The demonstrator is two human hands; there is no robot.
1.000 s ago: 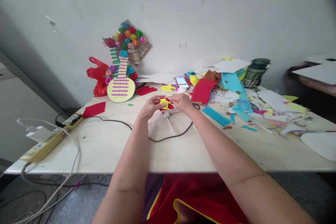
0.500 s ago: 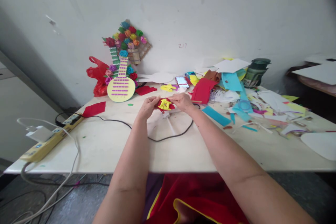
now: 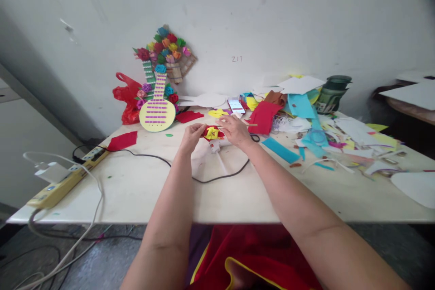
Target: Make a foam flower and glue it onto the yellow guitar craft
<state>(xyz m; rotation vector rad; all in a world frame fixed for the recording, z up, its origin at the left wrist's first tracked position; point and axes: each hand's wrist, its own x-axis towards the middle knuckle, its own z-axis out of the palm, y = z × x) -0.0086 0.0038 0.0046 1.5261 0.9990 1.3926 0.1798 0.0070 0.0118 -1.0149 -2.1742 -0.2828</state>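
A small red and yellow paper flower [image 3: 212, 132] is held up between my hands, near the middle of the table. My left hand [image 3: 193, 136] pinches its left edge with thumb and fingers. At the flower's right side is my right hand [image 3: 235, 131], its fingers bent, with a thin wooden stick [image 3: 252, 125] lying across it and poking out to the right. Just below the flower sits a white glue gun [image 3: 215, 146], its nozzle hard to make out, with a black cord [image 3: 224, 176] curving around it.
A yellow paper guitar [image 3: 157, 115] and paper flowers [image 3: 166, 45] stand at the back left. The power strip [image 3: 56, 188] lies at the left edge. Red paper [image 3: 263, 117], blue strips [image 3: 280, 150] and scraps fill the right, before a green bottle [image 3: 331, 95].
My right hand's fingers have lifted and loosened from their tighter grip at the flower's right edge. My left hand stays at the flower, which has tilted slightly.
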